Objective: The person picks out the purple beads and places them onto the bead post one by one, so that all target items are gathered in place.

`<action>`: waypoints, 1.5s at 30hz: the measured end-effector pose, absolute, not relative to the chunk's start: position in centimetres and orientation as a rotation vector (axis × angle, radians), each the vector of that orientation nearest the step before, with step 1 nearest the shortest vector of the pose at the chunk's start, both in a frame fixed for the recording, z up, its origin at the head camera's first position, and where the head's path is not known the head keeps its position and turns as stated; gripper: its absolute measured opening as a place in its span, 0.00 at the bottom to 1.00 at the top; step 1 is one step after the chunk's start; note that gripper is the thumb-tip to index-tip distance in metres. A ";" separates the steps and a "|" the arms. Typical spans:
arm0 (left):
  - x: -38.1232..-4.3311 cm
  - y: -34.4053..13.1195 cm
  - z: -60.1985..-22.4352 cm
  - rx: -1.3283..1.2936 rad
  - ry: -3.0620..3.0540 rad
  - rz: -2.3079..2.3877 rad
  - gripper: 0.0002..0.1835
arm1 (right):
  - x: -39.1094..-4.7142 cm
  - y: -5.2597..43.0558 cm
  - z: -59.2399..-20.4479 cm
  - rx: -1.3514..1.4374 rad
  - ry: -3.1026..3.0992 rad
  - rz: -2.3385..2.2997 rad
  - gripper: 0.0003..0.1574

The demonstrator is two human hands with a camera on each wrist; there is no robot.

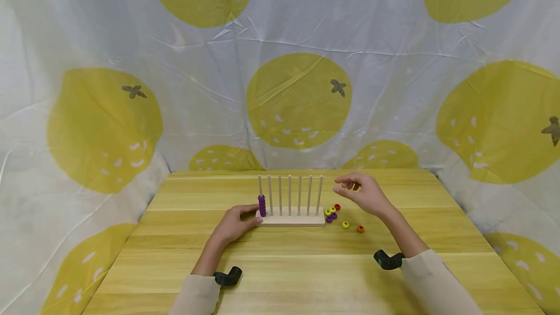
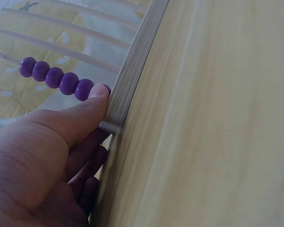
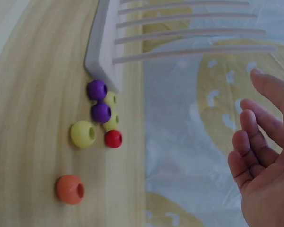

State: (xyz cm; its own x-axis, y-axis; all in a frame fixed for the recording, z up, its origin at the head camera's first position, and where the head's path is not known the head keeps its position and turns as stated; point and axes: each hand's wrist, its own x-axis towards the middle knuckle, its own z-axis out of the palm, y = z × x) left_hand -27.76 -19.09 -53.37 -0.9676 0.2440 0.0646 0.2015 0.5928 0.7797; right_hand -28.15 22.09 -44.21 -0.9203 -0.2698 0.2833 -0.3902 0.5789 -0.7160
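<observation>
A pale wooden peg rack (image 1: pixel 290 219) with several upright rods stands mid-table. On its leftmost rod sits a stack of purple beads (image 1: pixel 262 205). My left hand (image 1: pixel 232 225) grips the left end of the base; in the left wrist view the thumb (image 2: pixel 92 106) presses beside the lowest bead, and the other fingers reach round the base's end. Held in the air right of the rods, my right hand (image 1: pixel 364 193) has loosely bent fingers and nothing in them. Loose beads lie below it: purple (image 3: pixel 102 112), yellow (image 3: pixel 83 134), red (image 3: pixel 113 139) and orange (image 3: pixel 70 189).
The wooden table (image 1: pixel 280 276) stretches out on all sides of the rack. A lemon-print cloth (image 1: pixel 210 91) hangs behind the table and along both sides. Black cameras (image 1: pixel 228 276) are worn at the wrists, by the light sleeves (image 1: pixel 437 281).
</observation>
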 end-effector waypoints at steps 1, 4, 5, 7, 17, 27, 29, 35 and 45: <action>-27.8 -19.1 -53.4 0.388 2.760 1.341 0.28 | -28.1 22.2 -44.5 0.558 -2.664 1.264 0.21; -27.8 -19.1 -53.4 0.387 2.760 1.342 0.28 | -28.1 22.5 -45.3 0.537 -2.679 1.258 0.20; -27.8 -19.1 -53.4 0.386 2.761 1.342 0.28 | -28.1 22.6 -45.6 0.534 -2.687 1.255 0.20; -27.8 -19.1 -53.4 0.386 2.761 1.341 0.28 | -28.1 22.8 -46.1 0.527 -2.699 1.259 0.21; -27.9 -19.2 -53.5 0.387 2.775 1.329 0.28 | -28.2 23.1 -48.8 0.528 -2.742 1.298 0.20; -27.9 -19.1 -53.6 0.378 2.779 1.310 0.27 | -28.0 22.9 -50.9 0.517 -2.811 1.320 0.14; -27.9 -19.0 -53.6 0.382 2.783 1.307 0.27 | -28.0 22.9 -51.2 0.515 -2.822 1.342 0.14; -27.9 -19.0 -53.5 0.382 2.785 1.313 0.27 | -28.2 22.8 -52.3 0.475 -2.836 1.372 0.13; -27.9 -19.0 -53.5 0.395 2.792 1.316 0.26 | -28.7 22.6 -53.0 0.470 -2.860 1.368 0.11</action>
